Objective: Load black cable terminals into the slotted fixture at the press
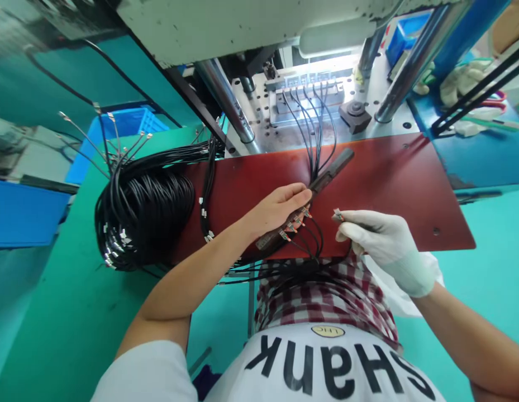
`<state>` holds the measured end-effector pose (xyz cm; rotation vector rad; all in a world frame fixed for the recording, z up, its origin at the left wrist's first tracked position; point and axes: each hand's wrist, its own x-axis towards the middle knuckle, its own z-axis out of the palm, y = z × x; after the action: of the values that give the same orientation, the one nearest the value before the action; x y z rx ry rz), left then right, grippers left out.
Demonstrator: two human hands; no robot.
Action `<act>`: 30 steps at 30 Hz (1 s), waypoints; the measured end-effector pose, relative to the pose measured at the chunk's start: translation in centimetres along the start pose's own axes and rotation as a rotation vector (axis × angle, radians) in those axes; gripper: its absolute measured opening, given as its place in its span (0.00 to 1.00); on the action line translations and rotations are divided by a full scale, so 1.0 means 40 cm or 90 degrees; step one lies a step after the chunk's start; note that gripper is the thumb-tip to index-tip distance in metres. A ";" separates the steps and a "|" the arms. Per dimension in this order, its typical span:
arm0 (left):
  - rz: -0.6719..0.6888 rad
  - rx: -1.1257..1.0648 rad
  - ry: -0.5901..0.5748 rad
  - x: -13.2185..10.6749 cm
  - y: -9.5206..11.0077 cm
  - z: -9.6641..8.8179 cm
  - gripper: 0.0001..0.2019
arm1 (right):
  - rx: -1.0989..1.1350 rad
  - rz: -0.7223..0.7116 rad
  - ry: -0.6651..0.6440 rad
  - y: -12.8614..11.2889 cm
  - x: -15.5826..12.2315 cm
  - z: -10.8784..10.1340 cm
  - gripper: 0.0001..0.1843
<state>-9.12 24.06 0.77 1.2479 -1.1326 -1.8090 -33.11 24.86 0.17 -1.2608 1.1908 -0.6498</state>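
1. Your left hand [280, 209], bare, lay curled over a dark slotted bar [326, 180], its fingers pressed together, on a red-brown board [393, 184] at frame centre.
2. Your right hand [370, 237], in a white glove, pinched a wire's metal terminal [338, 215] between thumb and fingertips, just right of the bar.
3. A row of metal wire terminals [295, 222] sat along the bar's lower end, with their black wires [313, 240] trailing down toward your lap.
4. More black wires [315, 131] ran from the bar's upper end into a press die [305, 103] at upper centre, beside a steel guide column [225, 100].
5. A coiled bundle of black cable [144, 209] lay at centre left, its metal-tipped ends fanning toward a blue plastic crate [125, 125] at upper left.
6. A pair of white gloves [460, 81] lay at upper right.
7. A plaid cloth [326, 296] covered your lap, below the board, at lower centre.
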 end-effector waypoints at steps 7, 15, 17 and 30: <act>0.016 -0.027 -0.061 0.014 -0.007 0.003 0.20 | -0.012 -0.066 -0.062 -0.051 0.054 0.040 0.14; 0.012 -0.008 -0.063 0.011 -0.009 0.008 0.20 | -0.009 -0.080 -0.100 -0.052 0.086 0.055 0.15; 0.030 0.038 -0.036 0.007 -0.004 0.013 0.21 | -0.009 -0.077 -0.098 -0.054 0.086 0.056 0.15; -0.005 -0.042 -0.032 -0.002 -0.015 0.029 0.21 | -0.005 -0.043 -0.154 -0.050 0.092 0.038 0.17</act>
<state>-10.20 24.72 0.46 1.1756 -1.0872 -1.8786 -30.12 21.63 0.73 -1.3498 0.9560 -0.5241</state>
